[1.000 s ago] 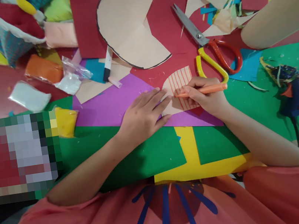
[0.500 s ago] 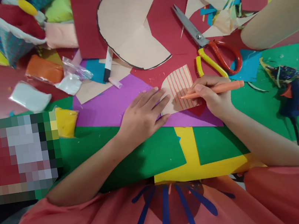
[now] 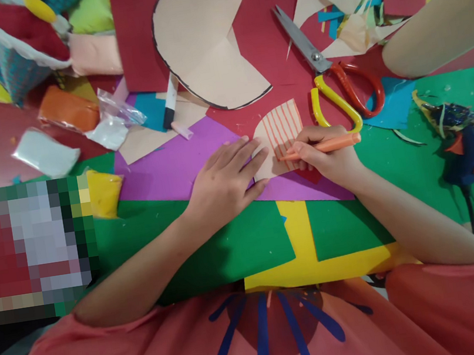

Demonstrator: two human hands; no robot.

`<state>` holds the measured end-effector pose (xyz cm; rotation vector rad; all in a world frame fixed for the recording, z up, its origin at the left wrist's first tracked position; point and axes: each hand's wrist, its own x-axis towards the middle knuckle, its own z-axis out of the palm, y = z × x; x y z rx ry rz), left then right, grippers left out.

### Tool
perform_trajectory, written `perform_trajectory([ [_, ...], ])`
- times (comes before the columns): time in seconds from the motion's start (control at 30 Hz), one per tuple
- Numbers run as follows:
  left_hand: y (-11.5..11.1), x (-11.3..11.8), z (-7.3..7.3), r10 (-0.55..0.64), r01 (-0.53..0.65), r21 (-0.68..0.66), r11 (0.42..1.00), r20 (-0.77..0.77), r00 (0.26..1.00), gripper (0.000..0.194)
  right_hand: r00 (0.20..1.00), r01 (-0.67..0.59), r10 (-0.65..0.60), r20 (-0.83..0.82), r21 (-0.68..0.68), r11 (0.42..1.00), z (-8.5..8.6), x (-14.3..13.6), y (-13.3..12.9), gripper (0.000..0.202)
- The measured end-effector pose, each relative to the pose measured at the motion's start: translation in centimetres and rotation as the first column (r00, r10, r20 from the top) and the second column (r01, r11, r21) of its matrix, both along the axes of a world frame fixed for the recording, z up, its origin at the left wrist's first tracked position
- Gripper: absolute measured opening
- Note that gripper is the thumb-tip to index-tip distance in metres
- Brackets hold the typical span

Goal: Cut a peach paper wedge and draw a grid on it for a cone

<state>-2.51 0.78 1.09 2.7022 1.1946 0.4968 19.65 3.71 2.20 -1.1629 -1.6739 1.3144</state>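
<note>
R hand (image 3: 333, 161) grips an orange marker (image 3: 341, 142), tip at a striped cream paper cutout (image 3: 277, 133) lying partly on a purple sheet (image 3: 160, 171), prob. light, thin & easily creased, so best held flat by its L edge, where the open L hand (image 3: 229, 177) rests.

The right hand (image 3: 327, 155), which half a second ago had drawn back to the right, has moved left again, carrying the coral felt-tip pen (image 3: 337, 143) with it. The pen's tip now lies nearer the near edge of the striped cream paper cutout (image 3: 281, 126) than a second ago. The cutout has crept slightly left and farther away, and the fingers of the left hand (image 3: 228, 176) have shifted a little the same way. The scissors' yellow handle (image 3: 339, 103), partly covered half a second ago, shows its near end again.
</note>
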Motion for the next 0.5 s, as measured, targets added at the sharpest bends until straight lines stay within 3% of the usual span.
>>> perform_trajectory([
  [0.5,0.09,0.05,0.20,0.011,-0.010,-0.119,0.993,0.011,1.000,0.040,0.994,-0.046,0.042,0.104,0.033,0.998,0.39,-0.07,0.22,0.024],
])
